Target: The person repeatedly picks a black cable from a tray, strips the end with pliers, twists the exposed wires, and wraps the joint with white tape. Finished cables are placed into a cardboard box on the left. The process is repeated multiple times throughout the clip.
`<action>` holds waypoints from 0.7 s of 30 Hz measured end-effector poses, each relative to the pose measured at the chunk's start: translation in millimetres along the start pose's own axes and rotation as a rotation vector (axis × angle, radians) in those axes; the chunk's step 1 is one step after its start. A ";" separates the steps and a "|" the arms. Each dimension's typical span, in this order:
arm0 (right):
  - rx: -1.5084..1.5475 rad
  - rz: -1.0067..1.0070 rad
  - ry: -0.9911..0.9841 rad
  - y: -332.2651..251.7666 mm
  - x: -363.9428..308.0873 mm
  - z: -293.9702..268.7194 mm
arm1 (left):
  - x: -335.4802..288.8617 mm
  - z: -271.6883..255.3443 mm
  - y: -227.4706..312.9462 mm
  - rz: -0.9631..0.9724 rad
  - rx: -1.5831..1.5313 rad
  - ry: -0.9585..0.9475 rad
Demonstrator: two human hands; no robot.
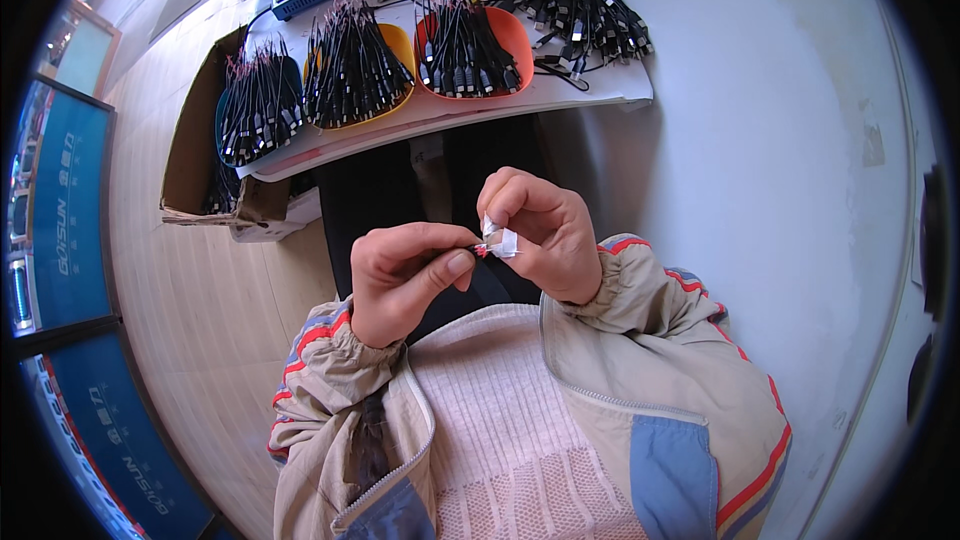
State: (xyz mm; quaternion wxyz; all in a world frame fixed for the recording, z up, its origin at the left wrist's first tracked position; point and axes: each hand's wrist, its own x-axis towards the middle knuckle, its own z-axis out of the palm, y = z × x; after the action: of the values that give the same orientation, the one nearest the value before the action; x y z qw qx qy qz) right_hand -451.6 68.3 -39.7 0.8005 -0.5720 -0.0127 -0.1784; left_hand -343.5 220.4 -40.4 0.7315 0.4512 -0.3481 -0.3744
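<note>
A white tabletop [600, 90] filled the upper middle of the frame, carrying three shallow trays of black cable ends: dark teal [225, 125], yellow [400, 50] and orange [515, 40]. At centre frame, above the lap, the left hand [400, 280] was pinched shut on a thin wire [478, 250] with reddish strands, while the right hand [535, 235] was closed on a small strip of white tape [500, 240] at the wire's tip. Wrapping it well likely called for keeping the tape taut and turning evenly, the strands held steady.
</note>
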 end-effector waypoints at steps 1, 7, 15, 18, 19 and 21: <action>-0.014 0.003 -0.021 -0.3 0.3 -3.1 | -1.3 -0.8 2.8 0.053 0.129 -0.002; -0.443 -0.137 -0.146 -30.7 5.3 -14.8 | -5.8 -3.6 16.6 0.139 0.344 -0.019; -1.066 -0.605 -0.185 -52.2 15.6 8.8 | -4.9 2.2 34.0 0.167 0.356 -0.004; -1.111 -0.603 -0.076 -47.1 20.7 15.2 | -0.7 3.3 38.5 0.354 0.764 0.061; -1.111 -0.596 -0.034 -45.6 22.9 15.3 | 4.4 5.0 36.9 0.543 0.917 0.114; -1.049 -0.525 0.009 -43.3 27.7 10.9 | 11.9 3.1 40.1 0.554 0.950 0.118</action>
State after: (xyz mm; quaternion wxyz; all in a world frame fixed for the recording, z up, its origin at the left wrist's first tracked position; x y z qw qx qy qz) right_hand -436.6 58.7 9.8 0.3396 -0.8686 -0.0608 -0.3555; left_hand -331.0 221.4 -0.3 0.5368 0.6435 -0.5428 0.0564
